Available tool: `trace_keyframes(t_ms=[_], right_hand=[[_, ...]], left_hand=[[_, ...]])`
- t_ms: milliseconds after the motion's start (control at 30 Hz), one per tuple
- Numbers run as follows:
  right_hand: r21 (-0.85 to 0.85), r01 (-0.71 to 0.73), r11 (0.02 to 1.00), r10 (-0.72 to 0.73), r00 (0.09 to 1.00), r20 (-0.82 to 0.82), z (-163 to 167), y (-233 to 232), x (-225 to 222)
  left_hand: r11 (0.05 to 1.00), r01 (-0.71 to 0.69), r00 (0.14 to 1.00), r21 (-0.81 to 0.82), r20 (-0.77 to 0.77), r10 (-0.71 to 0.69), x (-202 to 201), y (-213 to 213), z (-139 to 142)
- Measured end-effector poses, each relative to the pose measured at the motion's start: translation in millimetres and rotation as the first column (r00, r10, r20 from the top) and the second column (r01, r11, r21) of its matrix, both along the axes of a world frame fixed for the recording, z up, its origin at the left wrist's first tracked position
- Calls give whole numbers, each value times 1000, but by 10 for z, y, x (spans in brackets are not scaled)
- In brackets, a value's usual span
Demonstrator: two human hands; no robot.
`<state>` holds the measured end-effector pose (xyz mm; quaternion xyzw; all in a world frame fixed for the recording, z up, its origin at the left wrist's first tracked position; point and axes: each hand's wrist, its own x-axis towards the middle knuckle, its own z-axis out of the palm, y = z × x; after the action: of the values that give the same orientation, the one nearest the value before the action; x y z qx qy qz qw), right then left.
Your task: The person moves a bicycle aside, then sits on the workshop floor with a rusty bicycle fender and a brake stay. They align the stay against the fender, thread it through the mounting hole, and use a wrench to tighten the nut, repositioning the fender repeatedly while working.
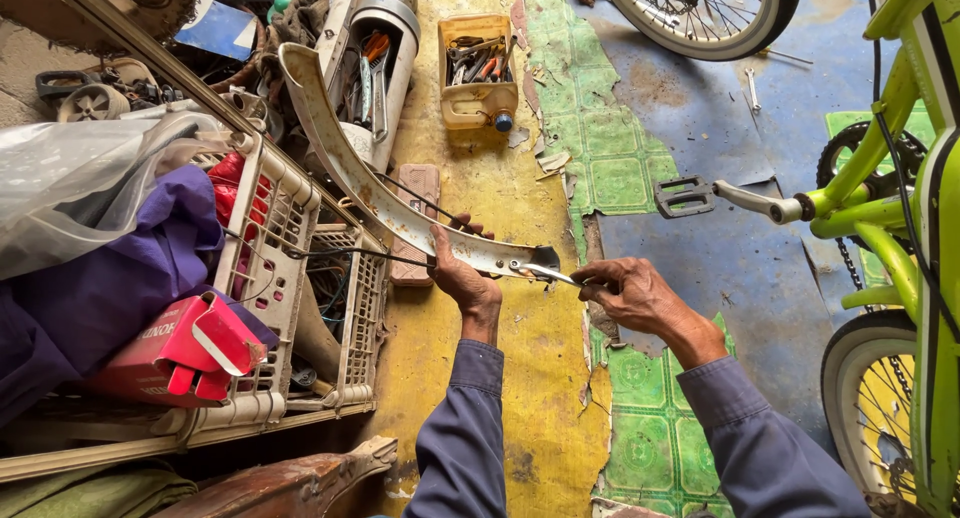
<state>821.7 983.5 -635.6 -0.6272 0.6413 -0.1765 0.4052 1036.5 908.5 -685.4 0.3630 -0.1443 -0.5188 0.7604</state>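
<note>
My left hand (460,273) grips a long curved white bicycle mudguard (340,148) near its lower end, where thin metal stays run along it. The mudguard arcs up and to the left over the clutter. My right hand (630,293) pinches a small shiny metal bracket (545,272) at the mudguard's tip. Both arms wear dark blue-grey sleeves. A lime-green bicycle (900,178) stands at the right edge, its black pedal (684,197) pointing toward my hands.
A yellow cut-open jug holding tools (478,73) and a white container with wrenches (380,68) lie on the floor ahead. Cream plastic crates (290,278) with a red box, purple cloth and clear plastic crowd the left. A wheel (710,13) lies top right. A small wrench (752,88) rests on the blue floor.
</note>
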Motion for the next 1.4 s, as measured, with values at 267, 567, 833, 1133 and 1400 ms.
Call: trace_keyframes(t_ms=[267,567,833,1133,1400], right_hand=[[-1,10,1000,-10,1000,24,-18,-10,-68],[-14,-3,1000,1,989,-147,136,2,-105],[-91,-117,989,71,913,-403,176,15,-97],[-292,-304,907,142,873,-467,18,-20,-9],[-351,-243,904,107,925,-365,61,15,-21]], left_hand=[[1000,26,999,13,-31,-26,-20,22,67],[979,201,978,22,-59,-199,-5,19,99],[831,556,826,15,-126,-550,60,-20,41],[507,855,502,109,72,-862,-44,76,-30],[440,876,453,200,-26,-891,-10,38,-93]])
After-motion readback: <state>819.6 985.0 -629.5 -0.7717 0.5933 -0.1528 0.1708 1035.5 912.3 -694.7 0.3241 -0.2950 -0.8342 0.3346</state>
